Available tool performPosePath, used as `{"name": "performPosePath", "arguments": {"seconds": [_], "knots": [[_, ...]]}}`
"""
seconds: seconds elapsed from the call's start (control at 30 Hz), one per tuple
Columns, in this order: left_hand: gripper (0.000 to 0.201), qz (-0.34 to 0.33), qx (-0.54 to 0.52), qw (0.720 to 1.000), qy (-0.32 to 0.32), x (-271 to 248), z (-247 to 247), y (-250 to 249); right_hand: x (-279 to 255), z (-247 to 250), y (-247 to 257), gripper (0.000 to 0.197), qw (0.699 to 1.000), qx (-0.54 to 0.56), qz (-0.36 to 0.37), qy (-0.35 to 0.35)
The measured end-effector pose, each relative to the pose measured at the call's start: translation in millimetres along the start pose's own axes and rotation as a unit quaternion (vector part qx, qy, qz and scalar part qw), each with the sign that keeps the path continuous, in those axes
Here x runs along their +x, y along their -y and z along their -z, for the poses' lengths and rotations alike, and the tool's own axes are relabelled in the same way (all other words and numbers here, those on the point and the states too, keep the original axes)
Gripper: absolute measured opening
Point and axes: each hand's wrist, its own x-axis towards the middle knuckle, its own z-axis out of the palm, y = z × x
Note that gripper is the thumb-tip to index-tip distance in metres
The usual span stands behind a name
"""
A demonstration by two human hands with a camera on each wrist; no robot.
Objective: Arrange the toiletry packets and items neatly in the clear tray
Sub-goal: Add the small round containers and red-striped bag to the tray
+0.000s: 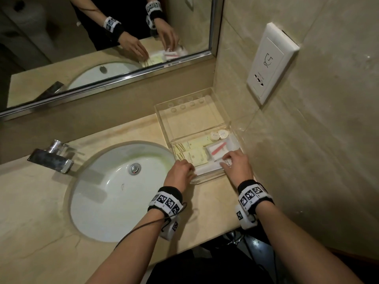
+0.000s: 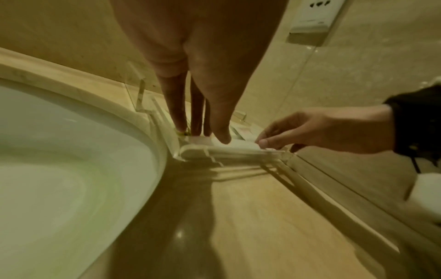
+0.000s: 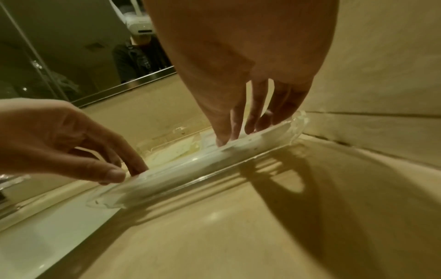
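- clear acrylic tray (image 1: 162, 117) is sitting on the beige marble counter (image 1: 205, 203), tucked in the corner between the sink (image 1: 114, 193) and the wall, with everything bunched in its near half.
- the long white packet (image 1: 207, 168) is lying along the tray's front edge, long axis running left to right, so one end is pointing at each hand.
- left hand (image 1: 180, 173) is sitting at the packet's left end, fingers stretched down nearly straight with the tips pressing on it. not really gripping anything as far as i can tell.
- right hand (image 1: 238, 163) is working the right end, thumb and forefinger looking like they're pinching the packet's corner in the left wrist view. from the head view it's just fingers laid over it, so take that loosely.
- both hands are about equally near, one per end, so i'm guessing the next nudge is squaring it flush against the front wall.
- behind it, the yellow sachets (image 1: 193, 155) are lying on the left, a clear bag with a pink stick (image 1: 220, 149) on the right, and two small round containers (image 1: 219, 135) are sitting further back.
- the tray's far half is looking bare, just a row of round holes (image 1: 187, 104) along the back.
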Motion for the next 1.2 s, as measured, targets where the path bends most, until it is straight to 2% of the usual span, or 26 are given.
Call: {"name": "performPosePath", "arguments": {"seconds": [0.17, 0.3, 0.37, 0.47, 0.53, 0.6, 0.73, 0.83, 0.93, 1.1, 1.2], "knots": [[0.031, 0.029, 0.051, 0.998, -0.005, -13, -9, -7, -6, 2, -1, 0.026, 0.999, -0.031, 0.021, -0.002], [0.029, 0.021, 0.064, 0.998, 0.008, -16, -13, -9, -6, 4, 1, 0.019, 1.0, -0.023, 0.016, -0.002], [0.037, 0.015, 0.065, 0.998, 0.009, -17, -13, -8, -6, 6, 2, 0.017, 0.999, -0.03, 0.011, 0.003], [0.031, 0.017, 0.049, 0.998, -0.02, -17, -11, -7, -4, 7, 8, 0.013, 0.999, -0.031, 0.011, -0.006], [0.036, 0.007, 0.053, 0.997, -0.055, -13, -10, -5, 0, 6, 16, 0.009, 0.999, -0.016, 0.035, -0.03], [0.046, -0.004, 0.066, 0.996, -0.065, -4, -11, -4, 5, 2, 25, 0.009, 0.996, 0.01, 0.079, -0.038], [0.062, -0.018, 0.129, 0.991, 0.044, 13, -18, -4, 15, -6, 39, 0.02, 0.984, 0.014, 0.174, -0.02], [0.063, 0.014, 0.15, 0.986, 0.072, 16, -23, -8, 22, -10, 39, 0.036, 0.982, -0.017, 0.187, 0.018], [0.062, 0.04, 0.163, 0.984, 0.061, 16, -25, -11, 28, -12, 34, 0.049, 0.985, -0.032, 0.163, 0.047], [0.062, 0.042, 0.143, 0.988, 0.041, 14, -25, -13, 26, -11, 28, 0.048, 0.984, -0.046, 0.158, 0.065], [0.057, 0.026, 0.089, 0.995, -0.029, 10, -17, -10, 23, -5, 24, 0.043, 0.986, -0.003, 0.165, 0.036]]}}
